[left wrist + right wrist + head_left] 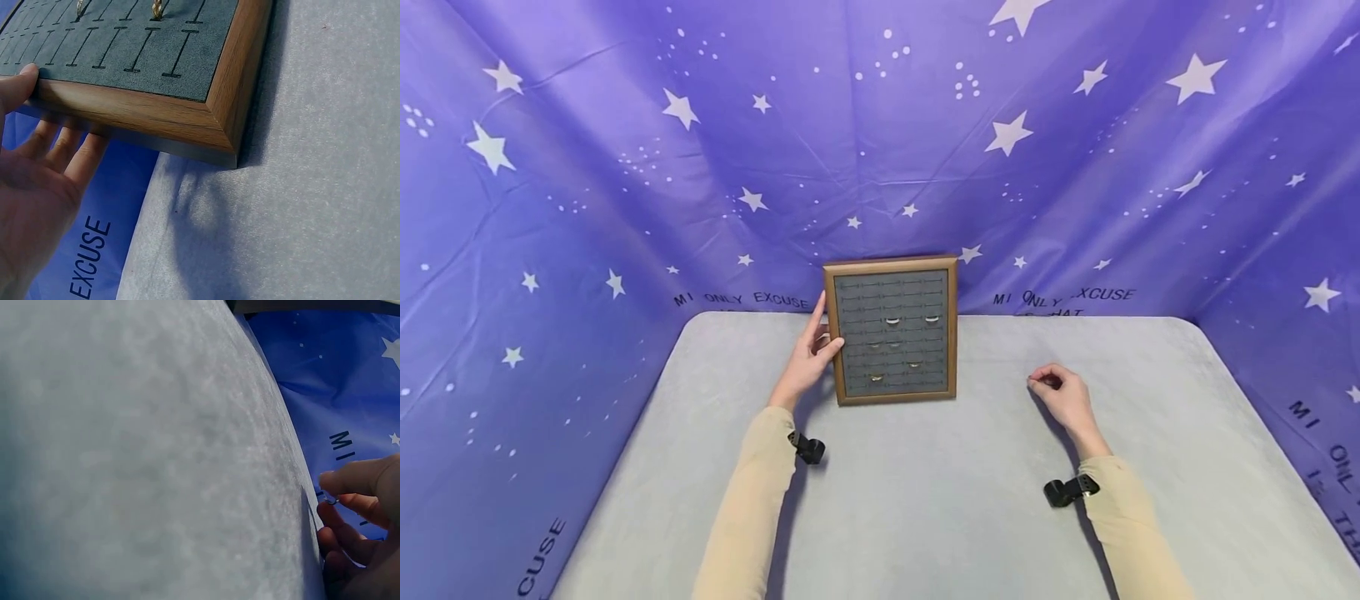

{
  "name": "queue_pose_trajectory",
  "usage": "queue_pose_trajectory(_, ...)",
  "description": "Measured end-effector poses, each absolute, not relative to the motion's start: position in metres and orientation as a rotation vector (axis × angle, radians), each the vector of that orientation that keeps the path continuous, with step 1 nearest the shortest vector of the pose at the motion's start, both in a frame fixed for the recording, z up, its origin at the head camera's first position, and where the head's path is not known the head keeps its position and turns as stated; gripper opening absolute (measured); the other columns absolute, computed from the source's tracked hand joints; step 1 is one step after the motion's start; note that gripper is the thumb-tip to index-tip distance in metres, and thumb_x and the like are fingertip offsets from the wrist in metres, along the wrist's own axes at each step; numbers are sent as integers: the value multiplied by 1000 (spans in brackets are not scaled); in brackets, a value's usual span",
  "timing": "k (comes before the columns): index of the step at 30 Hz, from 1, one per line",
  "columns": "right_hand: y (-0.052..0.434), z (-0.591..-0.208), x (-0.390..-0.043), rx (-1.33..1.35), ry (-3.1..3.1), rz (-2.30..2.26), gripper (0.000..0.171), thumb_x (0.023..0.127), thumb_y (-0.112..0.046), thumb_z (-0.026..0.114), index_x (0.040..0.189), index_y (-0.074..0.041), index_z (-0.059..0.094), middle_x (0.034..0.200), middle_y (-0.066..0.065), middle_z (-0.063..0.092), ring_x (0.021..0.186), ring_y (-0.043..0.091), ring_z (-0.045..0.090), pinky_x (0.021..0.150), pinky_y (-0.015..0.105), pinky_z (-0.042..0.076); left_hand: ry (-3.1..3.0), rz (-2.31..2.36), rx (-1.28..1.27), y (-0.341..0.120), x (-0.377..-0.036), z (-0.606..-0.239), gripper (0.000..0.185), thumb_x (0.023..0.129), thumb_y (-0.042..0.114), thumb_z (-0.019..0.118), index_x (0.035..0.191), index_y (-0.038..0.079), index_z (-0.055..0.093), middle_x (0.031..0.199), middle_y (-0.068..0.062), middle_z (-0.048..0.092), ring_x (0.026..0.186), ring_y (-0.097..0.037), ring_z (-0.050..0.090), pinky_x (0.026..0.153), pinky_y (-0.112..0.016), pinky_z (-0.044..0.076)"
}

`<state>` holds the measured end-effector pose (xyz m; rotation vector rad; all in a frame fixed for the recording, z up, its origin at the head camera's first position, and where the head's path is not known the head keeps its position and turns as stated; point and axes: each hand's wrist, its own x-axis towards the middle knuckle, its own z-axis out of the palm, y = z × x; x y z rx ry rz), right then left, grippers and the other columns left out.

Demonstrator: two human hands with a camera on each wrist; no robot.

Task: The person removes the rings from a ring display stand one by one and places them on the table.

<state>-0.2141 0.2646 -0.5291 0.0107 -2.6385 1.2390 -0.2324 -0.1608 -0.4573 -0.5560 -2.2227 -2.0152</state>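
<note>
A wood-framed display board point(891, 330) with grey slotted felt stands tilted at the back of the table, with several rings point(892, 321) stuck in its slots. My left hand point(811, 352) holds the frame's left edge, thumb on the front and fingers behind. In the left wrist view the frame point(156, 115) shows near its corner, my left hand point(37, 169) against its side. My right hand point(1060, 393) hovers low over the table to the right of the board and pinches a small ring point(331, 500) between thumb and forefinger point(350, 481).
The table point(955, 483) is covered in light grey cloth. A purple star-printed backdrop point(880, 142) closes in the back and both sides. Black wrist cameras point(807, 447) sit on both cream sleeves.
</note>
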Motion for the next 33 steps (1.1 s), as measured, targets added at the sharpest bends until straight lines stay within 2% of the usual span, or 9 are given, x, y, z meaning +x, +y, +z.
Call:
queue_pose_trajectory(8, 269, -525, -210, 78, -2705, 1160, 4, 82, 1, 68, 86, 1, 68, 81, 12, 64, 74, 18, 53, 69, 30, 41, -2204, -2040, -633, -153, -236, -459, 77, 94, -10, 52, 155, 6, 8, 130, -36, 48, 109, -38, 54, 89, -30, 48)
queue_pose_trajectory(13, 267, -523, -210, 97, -2724, 1158, 5, 81, 1, 67, 86, 1, 68, 83, 14, 65, 77, 23, 55, 71, 37, 41, -2208, -2038, -609, -154, -236, -459, 77, 94, -10, 52, 155, 7, 9, 127, -36, 49, 109, -40, 54, 89, -29, 47)
queue_pose_trajectory(19, 266, -521, -209, 85, -2737, 1194, 8, 83, -1, 67, 90, 3, 68, 88, 17, 65, 81, 26, 55, 74, 38, 41, -2226, -2031, -610, -156, -235, -458, 78, 95, -8, 53, 155, 8, 7, 129, -36, 48, 109, -39, 54, 89, -30, 48)
queue_pose_trajectory(27, 258, -515, -207, 37, -2661, 1313, 22, 85, -5, 68, 105, 5, 66, 98, 22, 66, 90, 29, 57, 79, 32, 42, -2217, -2058, -592, -159, -232, -457, 78, 94, -9, 52, 155, 8, 7, 126, -37, 49, 107, -42, 54, 88, -29, 48)
queue_pose_trajectory(33, 242, -503, -209, 82, -2586, 1414, 25, 87, -2, 67, 110, 8, 63, 105, 28, 64, 96, 36, 59, 77, 20, 44, -2207, -2070, -562, -161, -235, -464, 79, 94, -9, 52, 156, 13, 8, 127, -35, 49, 108, -40, 53, 88, -30, 47)
